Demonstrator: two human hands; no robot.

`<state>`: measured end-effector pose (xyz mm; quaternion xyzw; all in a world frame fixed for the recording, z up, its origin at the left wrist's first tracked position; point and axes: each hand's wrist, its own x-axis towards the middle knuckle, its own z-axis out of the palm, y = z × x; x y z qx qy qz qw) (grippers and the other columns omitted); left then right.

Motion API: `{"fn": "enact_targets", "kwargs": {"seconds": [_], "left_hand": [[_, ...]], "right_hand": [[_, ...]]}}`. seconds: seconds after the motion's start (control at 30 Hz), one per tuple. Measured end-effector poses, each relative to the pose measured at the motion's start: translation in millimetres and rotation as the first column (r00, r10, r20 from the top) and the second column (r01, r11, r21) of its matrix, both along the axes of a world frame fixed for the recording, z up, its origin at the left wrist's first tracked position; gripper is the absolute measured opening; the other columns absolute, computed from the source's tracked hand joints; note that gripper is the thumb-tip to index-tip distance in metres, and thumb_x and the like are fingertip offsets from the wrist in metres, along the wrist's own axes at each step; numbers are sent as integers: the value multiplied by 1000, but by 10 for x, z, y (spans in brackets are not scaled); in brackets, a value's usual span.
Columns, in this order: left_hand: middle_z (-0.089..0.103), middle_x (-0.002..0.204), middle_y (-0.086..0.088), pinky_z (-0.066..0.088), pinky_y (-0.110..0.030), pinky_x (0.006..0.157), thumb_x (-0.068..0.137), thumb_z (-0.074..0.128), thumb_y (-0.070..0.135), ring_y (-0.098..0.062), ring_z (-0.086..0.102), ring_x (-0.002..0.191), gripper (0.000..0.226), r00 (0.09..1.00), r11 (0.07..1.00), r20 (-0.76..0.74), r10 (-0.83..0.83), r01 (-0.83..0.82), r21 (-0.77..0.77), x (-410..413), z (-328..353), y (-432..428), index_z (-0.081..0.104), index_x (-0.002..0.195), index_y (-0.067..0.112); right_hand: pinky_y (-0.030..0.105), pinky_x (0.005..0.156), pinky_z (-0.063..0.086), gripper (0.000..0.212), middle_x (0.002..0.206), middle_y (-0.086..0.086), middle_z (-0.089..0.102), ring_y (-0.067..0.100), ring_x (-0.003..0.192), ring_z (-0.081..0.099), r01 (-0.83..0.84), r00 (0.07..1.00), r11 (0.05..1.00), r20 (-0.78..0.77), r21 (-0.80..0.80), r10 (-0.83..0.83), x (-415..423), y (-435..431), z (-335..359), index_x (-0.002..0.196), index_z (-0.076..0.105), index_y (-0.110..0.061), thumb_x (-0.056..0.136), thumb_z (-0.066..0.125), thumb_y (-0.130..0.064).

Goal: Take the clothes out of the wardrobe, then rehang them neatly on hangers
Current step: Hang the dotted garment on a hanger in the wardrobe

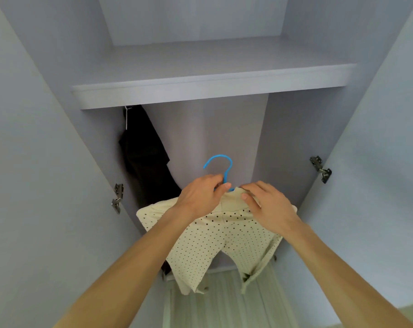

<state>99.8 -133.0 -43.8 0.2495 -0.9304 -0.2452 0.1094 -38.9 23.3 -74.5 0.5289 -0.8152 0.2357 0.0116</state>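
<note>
A cream shirt with dark dots (208, 245) hangs on a blue hanger (221, 165), whose hook sticks up free in front of the open wardrobe. My left hand (200, 194) grips the neck of the hanger just below the hook. My right hand (267, 204) pinches the shirt's collar to the right of the hook. The hanger's arms are hidden under the cloth. A dark garment (144, 155) hangs at the wardrobe's left on a pale hanger (127, 116).
A grey shelf (212, 87) spans the wardrobe above my hands. Both doors stand open, with metal hinges at the left (117, 197) and right (321, 169). Pale floor (219, 301) shows below the shirt.
</note>
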Motion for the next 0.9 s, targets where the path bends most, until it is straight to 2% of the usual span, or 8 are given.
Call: {"fn": "enact_targets", "kwargs": {"seconds": [0.23,0.3,0.37,0.47,0.53,0.6,0.73,0.9], "left_hand": [[60,90,11,53,-38,78,99,49,49,-12,58,91,29,1000,1000,-14,9,-10,-29,26,84,-179,52,75,33],[61,107,12,51,-38,87,99,49,49,-12,56,105,19,997,989,73,-32,42,-143,92,183,-314,64,96,37],[58,122,8,47,-39,94,98,51,43,-18,53,115,25,992,944,122,-16,56,-326,209,345,-579,65,118,35],[53,136,-5,41,-45,100,93,60,29,-31,50,124,34,996,794,-75,55,-89,-602,427,673,-1100,63,127,25],[42,150,-11,35,-51,108,92,60,27,-36,41,135,46,976,694,-185,117,-213,-687,548,905,-1421,55,137,20],[25,162,-11,23,-55,117,95,56,33,-34,25,147,61,967,642,-178,183,-255,-723,625,1107,-1686,39,151,18],[5,168,-5,10,-55,121,99,43,44,-28,7,154,74,945,622,-93,315,-279,-732,713,1215,-2133,8,160,20],[3,168,-2,7,-58,121,103,33,46,-26,4,154,67,904,633,-141,403,-387,-671,754,1098,-2452,-1,159,31]], "right_hand": [[39,69,49,19,85,-8,56,22,74,56,-60,997,991,-42,123,66,29,-113,137,106,54,-21,105,39,-32],[39,70,50,18,85,-9,54,21,73,56,-42,998,989,-38,145,48,70,-139,140,104,51,-22,105,37,-33],[41,71,50,17,87,-8,56,23,76,58,-19,1000,984,-9,176,21,113,-177,143,102,46,-23,105,34,-34],[41,71,50,18,92,-6,57,26,79,59,-5,999,975,44,221,-5,195,-286,207,101,44,-23,105,32,-35],[37,68,46,19,89,-8,54,24,78,55,-5,997,971,80,238,-14,253,-397,267,101,45,-22,105,32,-35],[35,68,43,18,86,-7,53,23,78,52,3,990,970,135,243,-37,314,-543,322,99,44,-21,105,32,-33],[36,71,43,19,87,-2,56,26,84,53,21,970,970,230,244,-78,422,-969,396,101,46,-18,105,33,-31],[36,75,46,23,96,7,62,31,93,58,16,947,967,307,255,-96,443,-1503,451,106,48,-13,105,32,-29]]}}
